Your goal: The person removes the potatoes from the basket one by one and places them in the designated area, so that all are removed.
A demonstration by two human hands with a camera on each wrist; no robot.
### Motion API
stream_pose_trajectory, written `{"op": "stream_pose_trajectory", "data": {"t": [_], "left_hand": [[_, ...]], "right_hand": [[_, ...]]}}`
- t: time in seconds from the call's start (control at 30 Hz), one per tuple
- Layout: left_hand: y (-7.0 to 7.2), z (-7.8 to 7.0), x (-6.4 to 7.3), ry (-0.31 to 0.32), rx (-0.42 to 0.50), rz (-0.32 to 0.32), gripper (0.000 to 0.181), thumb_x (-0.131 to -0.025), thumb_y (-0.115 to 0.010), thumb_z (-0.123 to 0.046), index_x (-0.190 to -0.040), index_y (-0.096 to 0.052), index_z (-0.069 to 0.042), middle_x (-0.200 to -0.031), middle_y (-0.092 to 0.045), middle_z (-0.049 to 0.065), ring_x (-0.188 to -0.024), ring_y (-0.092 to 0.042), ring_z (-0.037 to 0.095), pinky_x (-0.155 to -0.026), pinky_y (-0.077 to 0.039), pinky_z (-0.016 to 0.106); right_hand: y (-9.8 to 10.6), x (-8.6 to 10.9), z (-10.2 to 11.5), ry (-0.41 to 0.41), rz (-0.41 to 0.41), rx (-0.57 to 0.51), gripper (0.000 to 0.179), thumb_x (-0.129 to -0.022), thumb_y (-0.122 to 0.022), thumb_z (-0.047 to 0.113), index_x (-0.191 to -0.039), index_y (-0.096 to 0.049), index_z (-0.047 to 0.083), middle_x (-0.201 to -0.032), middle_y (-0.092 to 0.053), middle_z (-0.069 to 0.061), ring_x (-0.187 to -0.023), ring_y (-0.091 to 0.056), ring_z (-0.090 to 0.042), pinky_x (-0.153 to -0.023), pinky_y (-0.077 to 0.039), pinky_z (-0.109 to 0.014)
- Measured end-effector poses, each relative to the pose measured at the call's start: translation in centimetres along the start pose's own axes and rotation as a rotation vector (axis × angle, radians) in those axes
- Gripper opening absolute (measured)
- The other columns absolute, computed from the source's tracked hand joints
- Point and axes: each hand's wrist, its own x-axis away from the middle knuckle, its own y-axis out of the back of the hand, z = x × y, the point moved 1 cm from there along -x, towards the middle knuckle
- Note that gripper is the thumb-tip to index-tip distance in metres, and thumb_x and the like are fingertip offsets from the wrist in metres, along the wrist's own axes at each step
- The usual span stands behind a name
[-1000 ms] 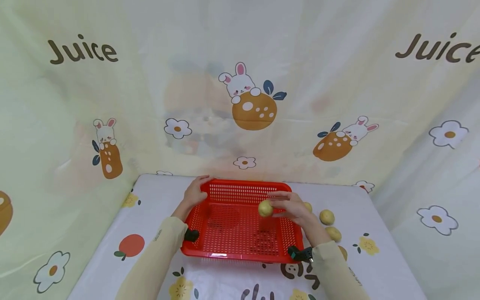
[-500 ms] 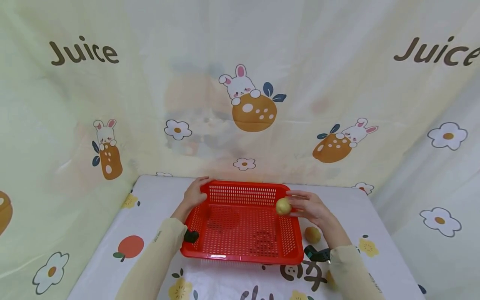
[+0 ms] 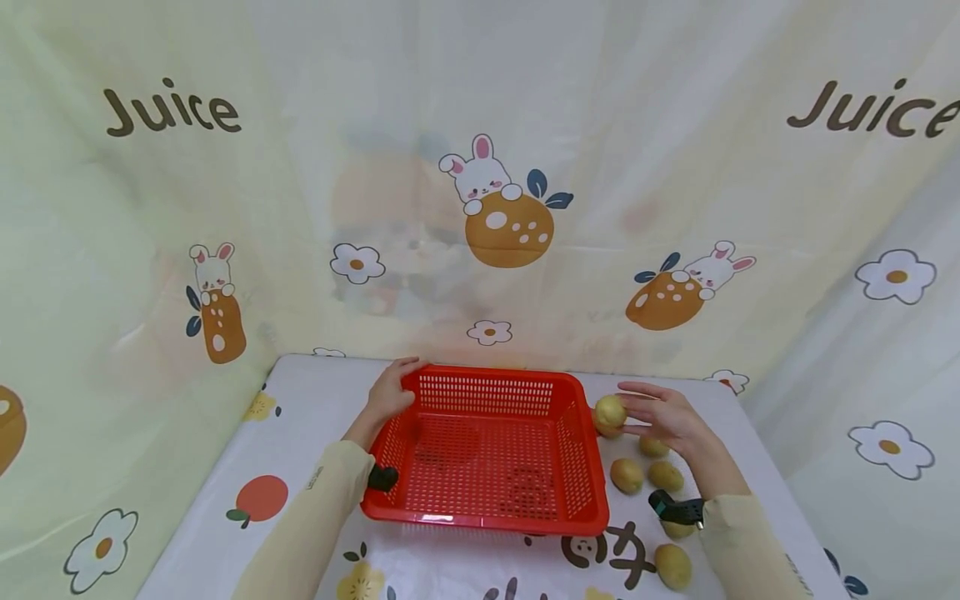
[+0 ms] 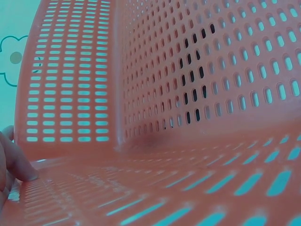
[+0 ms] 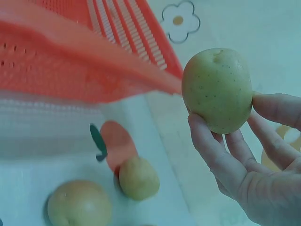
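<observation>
In the head view, a red plastic basket [image 3: 525, 525] with slotted walls stands on the table. My left hand [image 3: 388, 394] grips its left rim near the back corner; the left wrist view shows the fingers [image 4: 16, 162] at the basket wall [image 4: 115, 70]. My right hand [image 3: 667, 421] is raised just past the basket's right wall. It pinches a yellowish potato [image 3: 611, 411] between thumb and fingertips. The right wrist view shows this potato [image 5: 217, 89], dotted with small dark specks, held clear of the table by the right hand [image 5: 263, 174].
Several potatoes lie to the right of the basket, among them a reddish-yellow one [image 3: 627, 476] close to its wall and a paler one [image 3: 673, 567] near the front. A printed cloth [image 3: 442, 567] covers the table, and a curtain [image 3: 300, 208] hangs behind it.
My right hand has carried the potato rightward, from above the basket to outside its right wall. The left hand stays on the rim, and the basket has hardly moved.
</observation>
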Motion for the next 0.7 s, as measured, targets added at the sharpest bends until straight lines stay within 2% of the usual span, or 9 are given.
{"op": "stream_pose_trajectory", "data": {"t": [0.33, 0.47, 0.53, 0.6, 0.7], "left_hand": [[0.1, 0.0, 0.1, -0.017, -0.013, 0.000, 0.066, -0.077, -0.054, 0.008, -0.141, -0.055, -0.009, -0.150, -0.042, 0.012, -0.137, -0.038, 0.036, -0.101, -0.041, 0.056], [0.1, 0.0, 0.1, -0.018, -0.011, 0.001, 0.066, -0.077, -0.054, 0.008, -0.141, -0.055, -0.009, -0.150, -0.042, 0.012, -0.137, -0.037, 0.036, -0.100, -0.042, 0.055], [0.1, 0.1, 0.1, -0.022, -0.009, -0.001, 0.066, -0.078, -0.053, 0.008, -0.141, -0.055, -0.008, -0.150, -0.042, 0.012, -0.138, -0.037, 0.037, -0.098, -0.043, 0.055], [0.0, 0.1, 0.1, -0.027, -0.009, -0.002, 0.065, -0.078, -0.053, 0.008, -0.142, -0.055, -0.008, -0.150, -0.042, 0.012, -0.138, -0.037, 0.037, -0.096, -0.045, 0.053], [0.0, 0.1, 0.1, -0.037, -0.009, -0.003, 0.065, -0.079, -0.053, 0.009, -0.142, -0.054, -0.007, -0.150, -0.042, 0.013, -0.137, -0.037, 0.037, -0.096, -0.045, 0.054]], "right_hand": [[2.9, 0.2, -1.2, -0.039, -0.033, 0.020, 0.064, -0.097, -0.061, 0.018, -0.149, -0.032, -0.006, -0.107, -0.068, 0.005, -0.097, -0.068, -0.018, -0.090, -0.052, -0.047], [4.0, 0.3, -1.6, -0.035, -0.039, -0.019, 0.061, -0.098, -0.059, 0.013, -0.148, -0.032, -0.007, -0.103, -0.069, 0.007, -0.094, -0.068, -0.015, -0.090, -0.051, -0.048], [4.7, 0.3, -1.9, -0.021, -0.029, -0.061, 0.051, -0.098, -0.058, 0.011, -0.144, -0.041, -0.003, -0.101, -0.069, 0.008, -0.093, -0.069, -0.014, -0.089, -0.052, -0.048], [5.3, 0.3, -2.2, -0.009, -0.021, -0.098, 0.047, -0.098, -0.057, 0.009, -0.142, -0.043, -0.001, -0.101, -0.069, 0.009, -0.093, -0.068, -0.013, -0.088, -0.053, -0.048], [6.3, 0.2, -2.9, 0.001, -0.013, -0.142, 0.034, -0.099, -0.055, 0.008, -0.132, -0.052, 0.010, -0.101, -0.069, 0.010, -0.093, -0.068, -0.010, -0.088, -0.054, -0.045]]}}
